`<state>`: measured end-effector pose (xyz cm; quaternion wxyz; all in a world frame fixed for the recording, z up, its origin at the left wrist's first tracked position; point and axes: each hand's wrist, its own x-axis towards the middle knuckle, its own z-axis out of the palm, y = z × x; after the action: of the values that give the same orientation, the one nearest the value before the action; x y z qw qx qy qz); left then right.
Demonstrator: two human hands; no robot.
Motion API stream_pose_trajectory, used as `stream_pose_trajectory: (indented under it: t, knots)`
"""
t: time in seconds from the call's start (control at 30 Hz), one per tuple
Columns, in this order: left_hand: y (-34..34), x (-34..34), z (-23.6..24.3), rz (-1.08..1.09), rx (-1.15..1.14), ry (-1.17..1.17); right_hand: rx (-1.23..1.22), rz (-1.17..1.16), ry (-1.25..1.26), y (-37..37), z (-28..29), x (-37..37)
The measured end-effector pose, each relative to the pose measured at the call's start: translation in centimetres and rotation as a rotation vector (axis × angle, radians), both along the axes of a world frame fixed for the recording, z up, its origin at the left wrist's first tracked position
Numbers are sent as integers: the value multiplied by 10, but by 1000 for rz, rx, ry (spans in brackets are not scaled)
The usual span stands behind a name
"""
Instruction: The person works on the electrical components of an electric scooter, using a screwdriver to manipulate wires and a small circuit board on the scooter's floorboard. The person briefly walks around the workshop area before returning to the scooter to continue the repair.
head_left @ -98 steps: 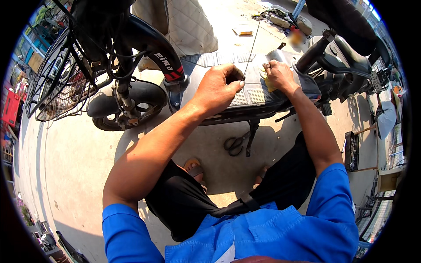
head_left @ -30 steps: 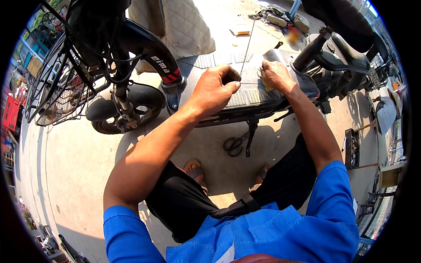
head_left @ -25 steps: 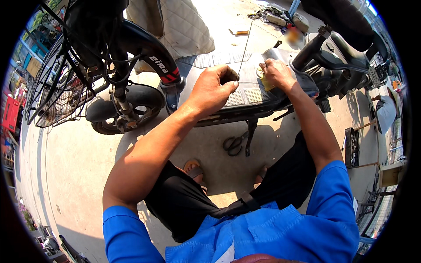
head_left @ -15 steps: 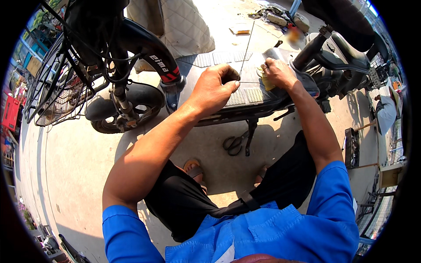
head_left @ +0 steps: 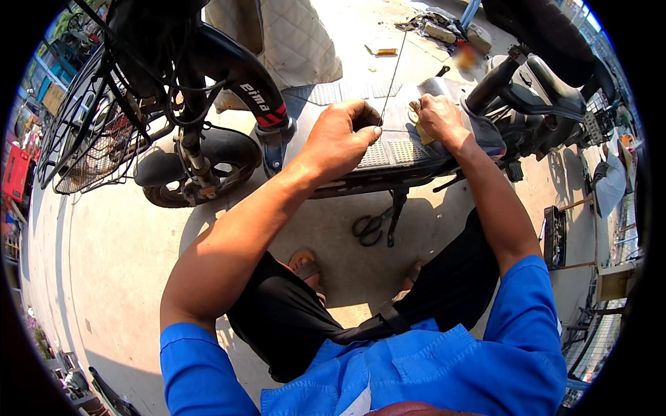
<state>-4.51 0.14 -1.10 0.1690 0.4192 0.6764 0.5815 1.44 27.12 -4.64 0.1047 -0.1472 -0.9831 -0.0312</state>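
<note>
My left hand [head_left: 345,137] is closed in a pinch, thumb against forefinger, on a thin dark wire [head_left: 395,69]. The wire rises slanting from the fingertips, up and away to the right. My right hand [head_left: 441,118] is closed, its fingers curled together over a small yellow cloth-like piece [head_left: 422,133], partly hidden under the palm. Both hands are just above the grey footboard [head_left: 388,132] of an electric scooter, the right one near the seat post. What the right fingertips touch is too small to make out.
The scooter's front wheel [head_left: 208,170] and wire basket [head_left: 87,166] stand at the left, its dark seat [head_left: 541,35] at the upper right. Black-handled scissors [head_left: 368,231] lie on the ground beside the kickstand [head_left: 395,215]. A quilted pale cover [head_left: 298,41] hangs behind.
The wire and both hands hold nearly the same positions. My right hand has shifted very slightly; the view has tilted a little.
</note>
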Motion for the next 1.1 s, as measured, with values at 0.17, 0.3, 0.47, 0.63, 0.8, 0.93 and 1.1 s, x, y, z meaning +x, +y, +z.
stream_pose_trajectory:
  t: [0.17,0.3,0.47,0.63,0.8,0.93,1.1]
  knots:
    - [2,4,4,-15,-12,11,-180,-98,11,8,-1,-5]
    - [5,4,0,-10,5,-16,30,99,3,9,-10,-4]
    - [-1,2,2,3,-8,16,-151,-37,-31,4,2,-4]
    - [-2,2,1,-7,9,7,-150,-77,20,4,-1,-2]
    - [0,4,5,-4,-8,-15,-56,29,12,20,-13,-6]
    - [-4,2,3,-1,6,27,-189,-46,19,9,-2,-3]
    - [-2,4,6,-11,7,7,-154,-16,101,16,-11,-2]
